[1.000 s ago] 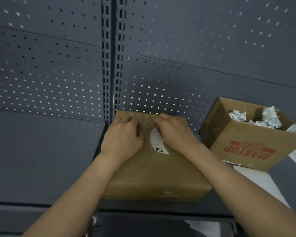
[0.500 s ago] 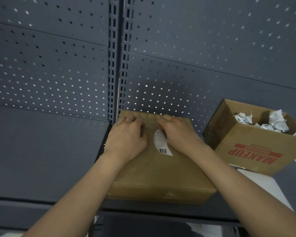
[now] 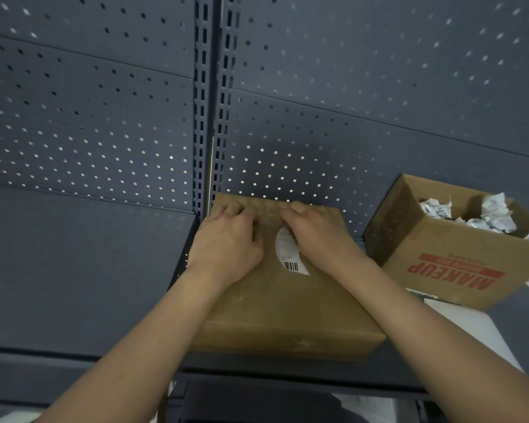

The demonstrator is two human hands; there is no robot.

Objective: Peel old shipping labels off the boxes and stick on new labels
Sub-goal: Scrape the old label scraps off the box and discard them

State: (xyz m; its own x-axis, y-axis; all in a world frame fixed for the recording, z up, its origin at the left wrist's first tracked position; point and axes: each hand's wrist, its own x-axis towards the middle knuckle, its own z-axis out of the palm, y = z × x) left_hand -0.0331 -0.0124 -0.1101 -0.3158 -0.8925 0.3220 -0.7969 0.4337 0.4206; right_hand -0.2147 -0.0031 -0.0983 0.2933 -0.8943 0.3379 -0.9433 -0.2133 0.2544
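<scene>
Head view: left hand [image 3: 226,245] stays curled on box [image 3: 287,309]; right hand [image 3: 321,239] still pinches label [image 3: 288,253].

Matt brown cardboard box [image 3: 287,306], white paper label [image 3: 289,254], matt grey perforated metal panel [image 3: 89,117]

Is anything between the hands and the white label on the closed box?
Nothing visible. The right hand lies over the label at its far edge; the left hand rests on the box top beside it.

The right hand [image 3: 319,239] covers part of the label [image 3: 288,254].
</scene>
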